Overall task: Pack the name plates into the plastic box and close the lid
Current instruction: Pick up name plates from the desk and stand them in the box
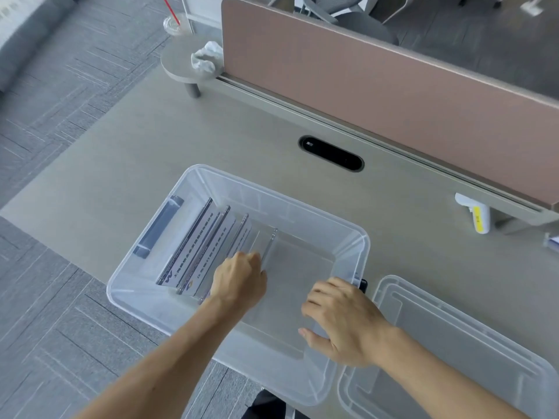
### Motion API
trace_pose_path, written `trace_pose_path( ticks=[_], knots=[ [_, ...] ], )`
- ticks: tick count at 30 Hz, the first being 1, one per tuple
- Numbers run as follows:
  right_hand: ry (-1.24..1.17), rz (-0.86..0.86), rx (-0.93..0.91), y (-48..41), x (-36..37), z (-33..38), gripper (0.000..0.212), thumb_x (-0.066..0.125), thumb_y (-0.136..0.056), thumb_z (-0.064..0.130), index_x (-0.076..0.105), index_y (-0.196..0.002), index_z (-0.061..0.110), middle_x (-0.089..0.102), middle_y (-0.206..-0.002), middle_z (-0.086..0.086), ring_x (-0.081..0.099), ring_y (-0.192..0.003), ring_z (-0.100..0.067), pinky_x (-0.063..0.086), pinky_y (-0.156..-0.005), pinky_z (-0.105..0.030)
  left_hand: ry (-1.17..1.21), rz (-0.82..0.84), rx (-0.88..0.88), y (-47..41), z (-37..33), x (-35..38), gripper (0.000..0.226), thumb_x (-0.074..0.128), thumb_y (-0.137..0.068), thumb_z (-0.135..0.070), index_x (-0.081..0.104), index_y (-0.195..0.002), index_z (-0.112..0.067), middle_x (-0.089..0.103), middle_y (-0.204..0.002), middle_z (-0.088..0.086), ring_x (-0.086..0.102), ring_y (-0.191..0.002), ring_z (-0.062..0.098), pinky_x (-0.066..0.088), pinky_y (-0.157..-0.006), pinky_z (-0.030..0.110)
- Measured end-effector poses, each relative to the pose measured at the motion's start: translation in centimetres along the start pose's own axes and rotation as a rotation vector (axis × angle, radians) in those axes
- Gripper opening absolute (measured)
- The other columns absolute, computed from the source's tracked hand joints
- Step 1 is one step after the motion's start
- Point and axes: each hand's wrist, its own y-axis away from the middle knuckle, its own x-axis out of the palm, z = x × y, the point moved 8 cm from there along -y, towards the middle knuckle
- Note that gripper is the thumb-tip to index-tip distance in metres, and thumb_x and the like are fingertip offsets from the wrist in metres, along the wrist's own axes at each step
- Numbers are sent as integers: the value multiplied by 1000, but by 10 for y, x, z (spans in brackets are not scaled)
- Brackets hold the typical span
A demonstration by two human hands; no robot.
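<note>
Clear acrylic name plates [205, 252] stand in the plastic box [348, 237]; left hand [239, 279] pinches the last upright, right hand [341, 319] hovers open, empty. Packing looks nearly done; the lid [453, 343] comes next.

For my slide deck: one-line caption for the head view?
Left hand sets a name plate into the plastic box; lid waits alongside.

A pale grey desk [211, 140] stands on grey patterned carpet [60, 95]. A dusty-pink partition [378, 77] runs along its far edge, with mesh office chairs [341, 13] behind. A black cable port [331, 153] sits in the desktop. Light is soft and even.
</note>
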Motion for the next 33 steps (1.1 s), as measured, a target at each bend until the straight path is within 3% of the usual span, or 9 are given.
trace_pose_path(
  ticks=[4,9,11,16,24,30,33],
  knots=[
    [15,16,-1,0,2,0,48,36,-96,57,67,-84,21,67,-83,7,56,-85,-18,45,-85,-35,-16,16,-8,-3,3,-6,34,52,-85,-8,31,-59,-11,50,-58,6,66,-62,34,47,-50,33],
    [26,11,2,0,2,-1,49,35,-96,57,67,-85,22,67,-83,6,56,-84,-18,45,-85,-35,-116,17,4,-2,4,-19,24,55,-87,-6,46,-66,-11,47,-57,4,56,-54,29,39,-50,34],
    [26,9,4,1,2,0,50,34,-96,57,66,-84,21,67,-82,6,55,-83,-18,45,-85,-35,-153,17,14,-2,5,-20,25,56,-88,-3,46,-67,-12,43,-54,1,51,-51,25,38,-49,33],
    [21,4,9,1,3,-1,51,33,-97,58,66,-84,21,67,-81,6,55,-82,-18,45,-86,-35,-173,15,15,-3,9,-17,26,58,-88,-3,47,-67,-13,54,-56,3,61,-52,26,47,-46,34],
    [27,9,17,2,4,-1,53,31,-97,58,66,-83,20,67,-80,5,55,-81,-19,44,-85,-36,-182,21,12,-2,8,-14,24,54,-89,-2,49,-67,-12,42,-51,-1,53,-47,22,41,-47,33],
    [71,32,16,3,3,-1,55,30,-98,58,65,-82,19,66,-77,4,55,-80,-20,44,-86,-37,-161,2,-3,-2,9,-28,25,59,-94,-34,49,-82,-14,53,-65,1,59,-60,27,45,-55,33],
    [114,130,21,3,3,1,57,26,-100,60,63,-95,17,67,-86,-1,54,-87,-23,40,-91,-40,-188,-60,64,1,-2,-54,26,59,-94,-41,53,-95,-16,55,-67,-4,59,-58,21,43,-54,30]
  ],
)
